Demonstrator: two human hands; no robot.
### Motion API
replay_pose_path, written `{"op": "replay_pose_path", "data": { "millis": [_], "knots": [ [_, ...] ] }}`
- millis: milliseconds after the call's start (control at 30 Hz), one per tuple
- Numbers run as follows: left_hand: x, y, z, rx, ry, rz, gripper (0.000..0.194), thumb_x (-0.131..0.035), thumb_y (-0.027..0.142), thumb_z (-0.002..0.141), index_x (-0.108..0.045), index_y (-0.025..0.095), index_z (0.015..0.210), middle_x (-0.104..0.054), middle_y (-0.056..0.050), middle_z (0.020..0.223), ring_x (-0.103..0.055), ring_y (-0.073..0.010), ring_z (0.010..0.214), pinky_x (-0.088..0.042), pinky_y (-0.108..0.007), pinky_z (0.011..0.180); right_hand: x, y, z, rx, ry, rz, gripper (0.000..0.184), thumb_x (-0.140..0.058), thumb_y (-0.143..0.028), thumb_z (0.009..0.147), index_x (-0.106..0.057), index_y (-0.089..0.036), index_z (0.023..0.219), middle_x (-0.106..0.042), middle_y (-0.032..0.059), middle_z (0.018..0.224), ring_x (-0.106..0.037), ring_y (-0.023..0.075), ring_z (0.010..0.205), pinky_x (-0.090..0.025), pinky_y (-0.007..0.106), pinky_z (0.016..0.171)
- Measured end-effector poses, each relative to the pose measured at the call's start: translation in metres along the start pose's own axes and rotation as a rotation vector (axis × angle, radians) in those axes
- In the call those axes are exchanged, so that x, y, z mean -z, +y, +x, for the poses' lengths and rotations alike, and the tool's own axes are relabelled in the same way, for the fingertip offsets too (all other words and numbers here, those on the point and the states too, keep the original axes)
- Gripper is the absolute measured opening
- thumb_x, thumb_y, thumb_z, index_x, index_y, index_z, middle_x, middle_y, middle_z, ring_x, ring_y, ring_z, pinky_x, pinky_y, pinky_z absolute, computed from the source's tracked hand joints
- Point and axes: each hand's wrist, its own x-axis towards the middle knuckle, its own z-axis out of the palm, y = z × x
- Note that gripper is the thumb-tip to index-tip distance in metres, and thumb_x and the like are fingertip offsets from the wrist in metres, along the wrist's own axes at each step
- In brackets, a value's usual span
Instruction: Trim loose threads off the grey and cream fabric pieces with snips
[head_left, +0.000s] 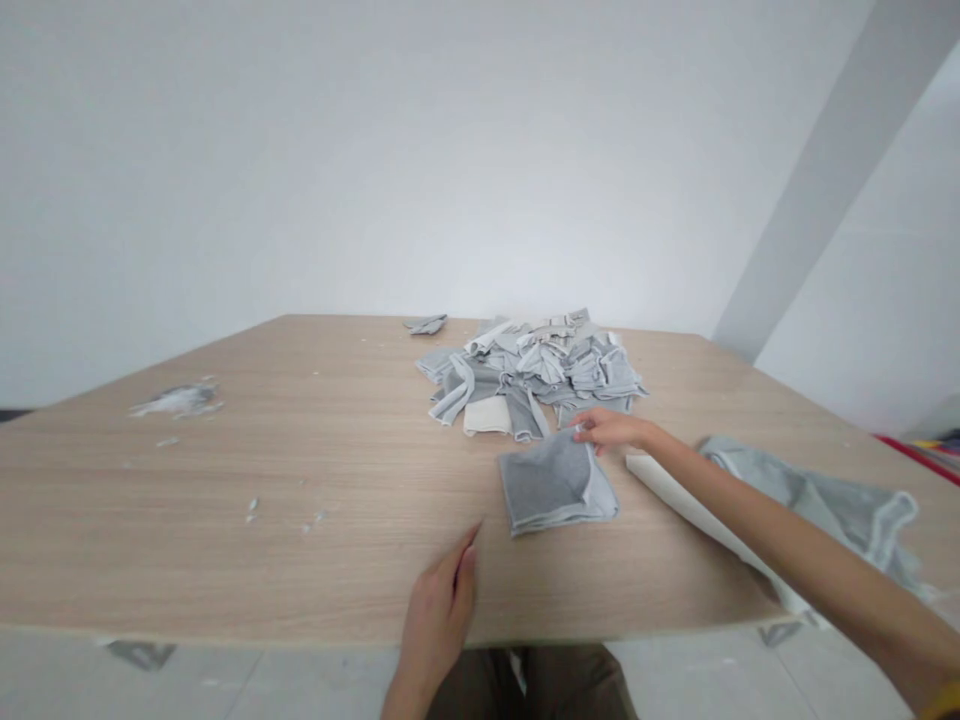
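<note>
A folded grey cloth piece (553, 485) lies on the wooden table (262, 480) just in front of a heap of grey and white fabric pieces (532, 375). My right hand (611, 428) reaches across and pinches the far corner of that grey piece. My left hand (442, 600) rests edge-down on the table near its front edge, fingers straight and together, a little to the left of the grey piece and apart from it. It holds nothing.
A larger grey cloth with white trim (832, 505) lies under my right forearm at the table's right side. A small grey scrap (427, 324) sits at the far edge. Lint and fluff (178, 400) dot the left part. White walls stand behind.
</note>
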Motion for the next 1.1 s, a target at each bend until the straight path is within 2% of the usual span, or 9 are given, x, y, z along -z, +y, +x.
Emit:
{"op": "replay_pose_path", "data": {
  "millis": [133, 233, 300, 400, 567, 700, 867, 1000, 1100],
  "knots": [
    [-0.004, -0.004, 0.002, 0.001, 0.067, 0.054, 0.045, -0.038, 0.038, 0.103, -0.065, 0.017, 0.133, -0.073, -0.009, 0.126, -0.070, -0.0239, 0.117, -0.056, -0.040, 0.103, -0.019, 0.065, -0.031, -0.107, 0.214, -0.116, 0.031, -0.066, -0.032, 0.091, -0.068, -0.014, 0.117, -0.074, 0.0117, 0.114, -0.071, 0.0238, 0.102, -0.054, 0.047, 0.097],
    [-0.006, -0.006, 0.001, -0.003, 0.063, 0.076, 0.046, -0.038, 0.041, 0.103, -0.065, 0.018, 0.133, -0.072, -0.008, 0.128, -0.068, -0.0241, 0.119, -0.054, -0.040, 0.106, -0.030, 0.094, -0.061, -0.120, 0.317, -0.164, 0.034, -0.058, -0.028, 0.095, -0.065, -0.017, 0.126, -0.072, 0.0143, 0.123, -0.071, 0.0260, 0.106, -0.051, 0.050, 0.102],
    [-0.006, -0.006, 0.001, 0.002, 0.048, 0.085, 0.048, -0.038, 0.044, 0.102, -0.064, 0.019, 0.134, -0.072, -0.007, 0.129, -0.068, -0.0245, 0.120, -0.052, -0.040, 0.107, -0.037, 0.103, -0.080, -0.083, 0.354, -0.177, 0.037, -0.055, -0.026, 0.094, -0.065, -0.018, 0.128, -0.071, 0.0157, 0.126, -0.071, 0.0285, 0.108, -0.051, 0.051, 0.103],
    [-0.006, -0.006, 0.001, 0.014, 0.028, 0.080, 0.050, -0.038, 0.047, 0.102, -0.064, 0.020, 0.135, -0.071, -0.007, 0.130, -0.067, -0.0244, 0.121, -0.051, -0.040, 0.109, -0.050, 0.106, -0.099, 0.048, 0.361, -0.173, 0.041, -0.056, -0.026, 0.092, -0.064, -0.018, 0.132, -0.066, 0.0146, 0.136, -0.063, 0.0297, 0.126, -0.045, 0.051, 0.112],
    [-0.005, -0.009, 0.002, 0.059, 0.012, 0.026, 0.053, -0.039, 0.052, 0.101, -0.064, 0.020, 0.134, -0.070, -0.006, 0.132, -0.065, -0.0248, 0.124, -0.048, -0.042, 0.111, -0.075, 0.106, -0.101, 0.253, 0.302, -0.135, 0.055, -0.052, -0.011, 0.085, -0.062, -0.023, 0.138, -0.056, 0.0088, 0.149, -0.053, 0.0253, 0.139, -0.038, 0.048, 0.120],
    [-0.004, -0.009, 0.004, 0.121, 0.013, -0.044, 0.060, -0.039, 0.058, 0.099, -0.066, 0.015, 0.132, -0.070, -0.009, 0.131, -0.064, -0.0257, 0.126, -0.045, -0.043, 0.113, -0.094, 0.116, -0.093, 0.302, 0.303, -0.098, 0.070, -0.044, 0.001, 0.075, -0.063, -0.024, 0.138, -0.060, 0.0067, 0.145, -0.055, 0.0241, 0.137, -0.039, 0.049, 0.120],
    [-0.005, 0.005, 0.015, 0.114, -0.021, -0.069, 0.060, -0.039, 0.057, 0.099, -0.065, 0.015, 0.133, -0.071, -0.008, 0.130, -0.063, -0.0258, 0.127, -0.045, -0.043, 0.114, -0.109, 0.117, -0.093, 0.288, 0.383, -0.054, 0.060, -0.047, -0.001, 0.079, -0.069, -0.023, 0.131, -0.066, 0.0102, 0.137, -0.059, 0.0276, 0.131, -0.042, 0.053, 0.116],
    [-0.008, 0.023, 0.030, 0.049, -0.083, -0.062, 0.057, -0.040, 0.055, 0.100, -0.064, 0.017, 0.135, -0.071, -0.007, 0.130, -0.065, -0.0255, 0.124, -0.046, -0.041, 0.113, -0.116, 0.106, -0.108, 0.292, 0.380, -0.001, 0.045, -0.053, -0.008, 0.086, -0.073, -0.023, 0.124, -0.076, 0.0097, 0.113, -0.070, 0.0241, 0.105, -0.056, 0.043, 0.097],
    [-0.010, 0.036, 0.036, 0.023, -0.114, -0.063, 0.055, -0.041, 0.053, 0.101, -0.063, 0.018, 0.136, -0.069, -0.007, 0.134, -0.064, -0.0252, 0.125, -0.046, -0.039, 0.113, -0.119, 0.102, -0.121, 0.260, 0.392, 0.041, 0.040, -0.059, -0.014, 0.088, -0.072, -0.022, 0.124, -0.076, 0.0071, 0.098, -0.069, 0.0191, 0.084, -0.058, 0.033, 0.078]
  ]
}}
